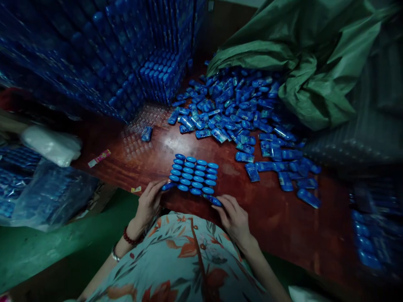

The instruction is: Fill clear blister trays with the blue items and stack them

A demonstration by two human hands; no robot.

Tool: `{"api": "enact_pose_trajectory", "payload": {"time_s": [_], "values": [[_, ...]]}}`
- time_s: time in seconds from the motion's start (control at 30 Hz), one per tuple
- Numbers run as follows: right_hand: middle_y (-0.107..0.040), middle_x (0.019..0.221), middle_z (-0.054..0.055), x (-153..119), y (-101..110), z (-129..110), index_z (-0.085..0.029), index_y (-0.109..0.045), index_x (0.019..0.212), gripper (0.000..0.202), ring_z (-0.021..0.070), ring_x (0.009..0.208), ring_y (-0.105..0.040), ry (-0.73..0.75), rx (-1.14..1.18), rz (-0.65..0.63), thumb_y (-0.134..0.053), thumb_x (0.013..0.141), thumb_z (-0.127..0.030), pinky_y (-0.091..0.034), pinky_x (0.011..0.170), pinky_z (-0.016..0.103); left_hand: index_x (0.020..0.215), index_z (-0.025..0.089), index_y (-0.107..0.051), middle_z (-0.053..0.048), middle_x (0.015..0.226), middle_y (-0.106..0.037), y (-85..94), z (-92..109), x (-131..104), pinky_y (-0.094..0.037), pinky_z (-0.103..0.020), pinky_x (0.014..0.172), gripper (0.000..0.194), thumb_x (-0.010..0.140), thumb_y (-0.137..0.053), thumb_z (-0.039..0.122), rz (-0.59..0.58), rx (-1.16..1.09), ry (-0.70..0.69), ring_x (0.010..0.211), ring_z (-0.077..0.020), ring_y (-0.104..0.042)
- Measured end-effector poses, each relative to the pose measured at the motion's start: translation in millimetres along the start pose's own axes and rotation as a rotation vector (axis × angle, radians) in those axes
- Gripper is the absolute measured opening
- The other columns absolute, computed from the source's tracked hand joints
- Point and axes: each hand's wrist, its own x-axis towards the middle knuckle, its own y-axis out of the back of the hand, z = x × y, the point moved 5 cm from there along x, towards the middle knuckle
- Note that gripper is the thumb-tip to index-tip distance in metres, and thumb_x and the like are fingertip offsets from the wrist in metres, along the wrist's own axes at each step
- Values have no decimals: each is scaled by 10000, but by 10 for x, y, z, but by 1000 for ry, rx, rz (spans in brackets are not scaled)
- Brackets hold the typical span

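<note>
On the reddish-brown table right in front of me stands a compact block of blue bottles [192,174], upright in rows with their rounded tops facing up. At the block's near left corner, my left hand [151,197] pinches one blue bottle [169,186]. My right hand [233,214] grips another blue bottle [215,201] at the near right corner. Both held bottles lie tilted close to the block; whether they touch it I cannot tell. Beyond the block, a large loose heap of blue bottles [233,109] spreads over the table.
Clear plastic trays [138,136] with a single bottle on them lie at the left. Tall stacks of packed bottles [103,54] rise behind. A green sack [302,58] hangs over the heap. Another person's white-sleeved arm [52,144] reaches in at the left. Packed bottles [367,241] stand far right.
</note>
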Motion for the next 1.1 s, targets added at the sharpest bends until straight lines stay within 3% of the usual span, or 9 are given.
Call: {"api": "enact_pose_trajectory", "payload": {"time_s": [0.13, 0.33, 0.43, 0.53, 0.63, 0.8, 0.97, 1.03, 1.1], "values": [[-671, 936, 82, 29, -168, -46, -163, -591, 1104, 225, 171, 863, -625, 177, -152, -74, -480, 909, -182, -503, 789, 291, 1270, 218, -474, -103, 1106, -586, -119, -17, -8, -500, -287, 841, 415, 901, -340, 83, -135, 36, -161, 1007, -163, -578], [-636, 825, 61, 180, -227, -241, -154, -591, 1047, 215, 170, 732, -561, 243, -429, -369, -429, 908, -131, -410, 665, 298, 1254, 189, -482, -97, 993, -598, -112, 66, 91, -518, -280, 744, 442, 856, -349, 51, -343, 109, -315, 845, -160, -581], [-605, 769, 50, 323, -289, -392, -168, -592, 961, 202, 170, 697, -546, 273, -517, -540, -445, 862, -69, -374, 615, 296, 1203, 178, -502, -99, 1020, -592, -121, 152, 223, -517, -309, 794, 437, 823, -358, 18, -459, 126, -381, 900, -173, -573], [-604, 764, 53, 428, -332, -437, -177, -591, 913, 189, 170, 678, -548, 262, -546, -597, -474, 834, -52, -347, 586, 295, 1117, 173, -526, -89, 1031, -588, -126, 197, 338, -512, -298, 802, 368, 832, -354, 17, -508, 149, -390, 925, -171, -571], [-609, 767, 42, 421, -332, -371, -184, -599, 949, 182, 155, 649, -545, 258, -529, -520, -490, 848, -79, -336, 596, 290, 1050, 173, -538, -78, 1014, -591, -121, 213, 405, -512, -285, 768, 319, 842, -349, 22, -547, 179, -356, 896, -170, -578], [-564, 653, 6, 233, -305, -197, -189, -616, 1080, 235, 123, 587, -510, 236, -502, -242, -430, 936, -194, -324, 621, 274, 1047, 185, -553, -69, 1017, -590, -127, 197, 399, -502, -273, 760, 333, 858, -332, 24, -564, 183, -312, 890, -163, -576], [-515, 586, -19, 164, -202, -220, -170, -477, 1321, 400, 121, 557, -479, 216, -377, -22, -451, 941, -294, -335, 618, 267, 1213, 201, -531, -110, 1059, -580, -164, 61, 205, -483, -347, 794, 370, 886, -383, 110, -384, 275, -314, 914, -204, -544], [-594, 733, 33, 238, -148, -239, -176, -341, 1414, 509, 158, 699, -548, 166, -310, 53, -443, 936, -319, -381, 684, 285, 1280, 208, -492, -131, 1098, -568, -166, 40, 172, -471, -383, 806, 392, 892, -452, 244, -240, 322, -299, 948, -236, -535], [-607, 1068, 124, 356, -171, -225, -194, -229, 1458, 582, 242, 999, -551, 78, -255, 91, -410, 933, -368, -415, 814, 362, 1359, 200, -407, -159, 1204, -523, -198, 51, 222, -443, -428, 876, 517, 880, -475, 384, -98, 319, -239, 1072, -278, -501]]}}
